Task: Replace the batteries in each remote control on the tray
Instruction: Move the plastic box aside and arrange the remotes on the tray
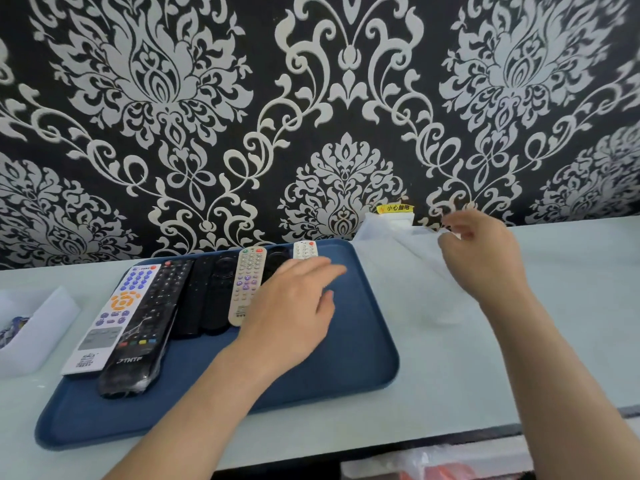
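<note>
Bright, soft and even light washes the pale counter (571, 306), leaving only a faint, soft-edged shadow on the blue tray (363, 358) under the left hand (294, 306). Small glints show on the clear wrap of the black remote (138, 344) at the tray's near left corner. The fingers of the right hand (481, 251) are smeared to a blur, and the white plastic (408, 265) by the counter's far edge is nearly washed out against the surface. The wide lens bows the counter's edges and stretches the patterned wallpaper (207, 133) toward the corners, and the whole frame is slightly soft.
</note>
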A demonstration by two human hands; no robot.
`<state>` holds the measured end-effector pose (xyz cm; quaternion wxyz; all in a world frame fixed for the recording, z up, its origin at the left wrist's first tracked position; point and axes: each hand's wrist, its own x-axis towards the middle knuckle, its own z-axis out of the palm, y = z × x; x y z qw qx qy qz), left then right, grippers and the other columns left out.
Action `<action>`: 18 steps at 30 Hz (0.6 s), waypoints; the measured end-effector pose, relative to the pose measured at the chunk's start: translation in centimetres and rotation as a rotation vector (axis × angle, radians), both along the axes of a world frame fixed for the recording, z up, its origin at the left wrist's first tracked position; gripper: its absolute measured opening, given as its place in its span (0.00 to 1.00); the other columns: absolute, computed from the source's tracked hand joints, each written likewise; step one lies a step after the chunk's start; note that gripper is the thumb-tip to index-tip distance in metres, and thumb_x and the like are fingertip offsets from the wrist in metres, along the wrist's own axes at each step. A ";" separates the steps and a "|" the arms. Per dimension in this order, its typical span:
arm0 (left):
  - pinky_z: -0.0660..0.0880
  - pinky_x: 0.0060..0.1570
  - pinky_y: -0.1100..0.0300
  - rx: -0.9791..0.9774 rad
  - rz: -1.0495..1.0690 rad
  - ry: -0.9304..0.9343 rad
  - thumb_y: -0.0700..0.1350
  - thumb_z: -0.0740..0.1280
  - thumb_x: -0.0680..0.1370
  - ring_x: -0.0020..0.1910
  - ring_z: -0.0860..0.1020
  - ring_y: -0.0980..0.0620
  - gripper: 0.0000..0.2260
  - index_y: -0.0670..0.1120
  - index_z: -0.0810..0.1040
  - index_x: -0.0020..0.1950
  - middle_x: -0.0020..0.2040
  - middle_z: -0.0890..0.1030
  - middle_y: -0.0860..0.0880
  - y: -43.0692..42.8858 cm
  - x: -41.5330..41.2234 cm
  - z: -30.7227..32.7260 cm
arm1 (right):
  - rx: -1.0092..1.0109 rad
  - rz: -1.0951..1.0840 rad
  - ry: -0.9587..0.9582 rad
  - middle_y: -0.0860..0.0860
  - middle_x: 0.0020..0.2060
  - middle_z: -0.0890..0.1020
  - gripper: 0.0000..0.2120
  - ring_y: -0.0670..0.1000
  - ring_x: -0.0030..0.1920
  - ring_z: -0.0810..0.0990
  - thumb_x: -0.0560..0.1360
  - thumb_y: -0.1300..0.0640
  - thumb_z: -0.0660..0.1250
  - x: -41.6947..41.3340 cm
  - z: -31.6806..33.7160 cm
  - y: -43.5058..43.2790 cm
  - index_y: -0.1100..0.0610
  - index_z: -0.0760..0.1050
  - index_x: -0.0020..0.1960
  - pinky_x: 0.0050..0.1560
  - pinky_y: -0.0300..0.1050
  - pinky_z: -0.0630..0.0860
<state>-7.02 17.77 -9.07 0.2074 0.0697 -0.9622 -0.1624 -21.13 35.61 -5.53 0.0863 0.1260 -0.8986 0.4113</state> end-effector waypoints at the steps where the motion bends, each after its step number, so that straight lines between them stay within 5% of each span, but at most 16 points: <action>1: 0.59 0.62 0.67 0.034 -0.049 -0.018 0.46 0.61 0.80 0.68 0.64 0.57 0.19 0.56 0.70 0.71 0.70 0.70 0.57 1.2 -0.5 0.4 | 0.008 -0.025 -0.076 0.55 0.63 0.79 0.18 0.56 0.64 0.75 0.76 0.60 0.63 -0.5 -0.2 1.2 0.56 0.77 0.65 0.54 0.44 0.67; 4: 0.62 0.66 0.59 0.070 -0.129 -0.072 0.53 0.58 0.81 0.71 0.60 0.56 0.22 0.62 0.58 0.75 0.73 0.63 0.56 4.0 -2.1 0.5 | 0.078 -0.035 -0.231 0.57 0.66 0.76 0.21 0.59 0.67 0.72 0.77 0.54 0.63 -2.0 -1.2 2.7 0.55 0.72 0.70 0.62 0.51 0.69; 7: 0.70 0.59 0.54 0.076 -0.113 -0.101 0.57 0.55 0.81 0.64 0.62 0.54 0.22 0.64 0.55 0.75 0.63 0.64 0.54 6.9 -5.0 0.7 | 0.122 -0.040 -0.380 0.59 0.70 0.71 0.26 0.61 0.68 0.71 0.78 0.52 0.62 -3.3 -2.2 4.0 0.54 0.64 0.74 0.65 0.52 0.68; 14: 0.68 0.46 0.58 0.114 0.010 -0.219 0.64 0.55 0.78 0.52 0.72 0.52 0.16 0.57 0.73 0.58 0.54 0.68 0.53 8.3 -7.5 0.1 | 0.101 -0.108 -0.427 0.62 0.72 0.67 0.33 0.65 0.70 0.66 0.78 0.51 0.63 -5.0 -3.4 5.7 0.55 0.54 0.78 0.67 0.55 0.65; 18: 0.69 0.51 0.57 0.178 0.073 -0.256 0.61 0.57 0.78 0.58 0.74 0.51 0.16 0.55 0.71 0.62 0.61 0.73 0.53 8.1 -7.0 -0.6 | -0.300 -0.151 -0.280 0.58 0.62 0.73 0.29 0.62 0.58 0.76 0.76 0.60 0.65 -5.2 -3.1 6.3 0.54 0.61 0.75 0.54 0.52 0.74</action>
